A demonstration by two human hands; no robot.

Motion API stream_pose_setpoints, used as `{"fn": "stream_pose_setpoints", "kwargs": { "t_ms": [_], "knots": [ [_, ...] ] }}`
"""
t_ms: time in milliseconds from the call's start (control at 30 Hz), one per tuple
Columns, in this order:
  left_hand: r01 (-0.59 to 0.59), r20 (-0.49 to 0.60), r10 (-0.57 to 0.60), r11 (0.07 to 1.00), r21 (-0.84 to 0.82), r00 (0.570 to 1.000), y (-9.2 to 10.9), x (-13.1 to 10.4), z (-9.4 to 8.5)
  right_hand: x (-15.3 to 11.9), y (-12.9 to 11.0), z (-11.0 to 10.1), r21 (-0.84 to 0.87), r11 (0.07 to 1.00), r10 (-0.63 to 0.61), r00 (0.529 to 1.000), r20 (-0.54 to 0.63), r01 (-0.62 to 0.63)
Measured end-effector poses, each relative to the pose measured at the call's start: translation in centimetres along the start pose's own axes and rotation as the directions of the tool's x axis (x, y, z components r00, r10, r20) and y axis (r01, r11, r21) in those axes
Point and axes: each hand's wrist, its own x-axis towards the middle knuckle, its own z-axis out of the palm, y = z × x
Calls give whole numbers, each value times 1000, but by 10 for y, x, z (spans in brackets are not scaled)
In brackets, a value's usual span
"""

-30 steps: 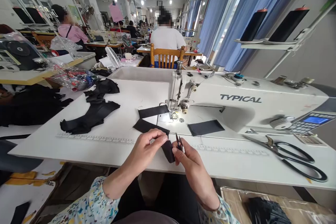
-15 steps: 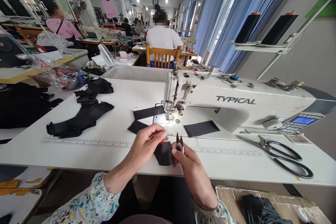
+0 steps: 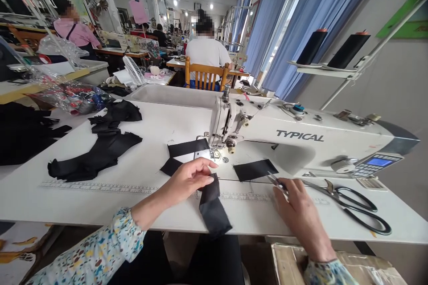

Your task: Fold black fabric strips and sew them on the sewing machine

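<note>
My left hand (image 3: 192,181) pinches the top end of a black fabric strip (image 3: 214,209), which hangs down over the table's front edge. To the right, my right hand (image 3: 296,200) is closed on small thread snips (image 3: 277,181), their tips beside a black rectangular piece (image 3: 254,170) lying flat. Two more black strips (image 3: 187,148) lie left of the sewing machine's lit needle area (image 3: 217,154). The white sewing machine (image 3: 301,136) stands just beyond my hands.
Large scissors (image 3: 347,200) lie at the right on the white table. Black fabric pieces (image 3: 96,156) are at the left, near a plastic bag (image 3: 73,95). A ruler scale (image 3: 133,187) runs along the front. A person (image 3: 205,51) sits ahead, and a cardboard box (image 3: 290,260) is below.
My right hand has moved right with the snips, away from the fabric. The strip in my left hand now hangs longer, unfolded downward. The view has shifted slightly.
</note>
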Motion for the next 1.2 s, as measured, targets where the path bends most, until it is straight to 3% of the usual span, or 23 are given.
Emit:
{"fn": "stream_pose_setpoints", "kwargs": {
  "t_ms": [100, 167, 233, 300, 367, 433, 533, 667, 800, 900, 933, 1000, 1033, 1100, 1167, 1200],
  "knots": [
    [21, -18, -22, 998, -53, 1000, -5, 7, -2, 6, 35, -4, -255, 962, -114, 992, -54, 96],
    [27, -28, -28, 998, -63, 999, -7, 11, -1, 7, 32, -5, -273, 954, -149, 987, -67, 125],
    [21, -34, -22, 998, -51, 999, -7, 14, 1, 5, 9, -3, -105, 987, -126, 991, -34, 122],
    [13, -30, -14, 999, -30, 999, -4, 18, 3, 2, -27, 1, 212, 975, -85, 990, 117, 59],
    [14, -12, -15, 1000, -10, 1000, 1, 21, 6, 2, -63, 8, 473, 878, -98, 941, 323, -71],
    [26, 6, -26, 1000, 6, 1000, 5, 22, 10, 6, -91, 18, 630, 764, -177, 896, 408, -136],
    [41, 66, -42, 999, 16, 997, 6, 19, 11, 15, -112, 32, 716, 691, -253, 894, 371, -101],
    [90, 191, -95, 995, 37, 977, 2, 9, -1, 25, -120, 37, 684, 728, -319, 906, 280, 44],
    [32, 224, -54, 994, 101, 973, 10, -1, -19, 29, -130, 29, 641, 750, -380, 900, 215, 164],
    [16, 187, -54, 979, 201, 981, 18, -9, -34, 31, -135, 24, 634, 754, -375, 906, 195, 175],
    [-23, 150, -19, 962, 273, 988, 19, -12, -39, 32, -136, 24, 629, 758, -365, 911, 190, 172],
    [-185, 74, 170, 863, 470, 983, 15, -16, -52, 33, -135, 25, 609, 774, -347, 921, 176, 175],
    [-271, 43, 303, 771, 576, 952, 11, -18, -58, 33, -134, 27, 595, 782, -344, 924, 167, 184],
    [-370, 10, 539, 565, 737, 842, 1, -20, -70, 34, -134, 33, 557, 802, -355, 922, 154, 216],
    [-383, -1, 658, 441, 812, 753, -7, -22, -77, 35, -134, 39, 507, 821, -382, 913, 144, 263],
    [-384, 0, 671, 424, 821, 741, -10, -22, -78, 35, -135, 42, 480, 829, -395, 908, 138, 288]
  ]
}}
